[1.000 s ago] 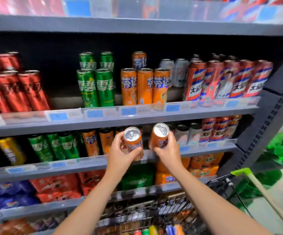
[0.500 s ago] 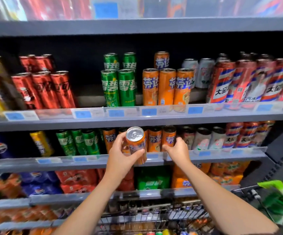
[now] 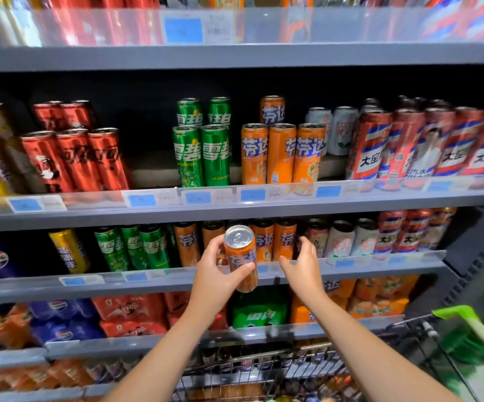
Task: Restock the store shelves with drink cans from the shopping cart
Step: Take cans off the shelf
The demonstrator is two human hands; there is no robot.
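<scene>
While my left hand [image 3: 214, 274] grips an orange can [image 3: 242, 258] in front of the second shelf [image 3: 177, 281], my right hand [image 3: 303, 266] hovers beside it with fingers loosely spread, holding nothing. Grey metal shelving [image 3: 235, 55] fills my view, stocked with red, green, orange and white cans behind clear rails with blue price tags [image 3: 252, 195]. Below sits the wire shopping cart [image 3: 278, 369], its green handle [image 3: 455, 311] at right.

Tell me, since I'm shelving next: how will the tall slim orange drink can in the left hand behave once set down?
The tall slim orange drink can looks narrow for its height, so probably tips if nudged. Its smooth metal wall may slip; the left hand wraps it. Unopened tab suggests it's full, fairly heavy.
</scene>
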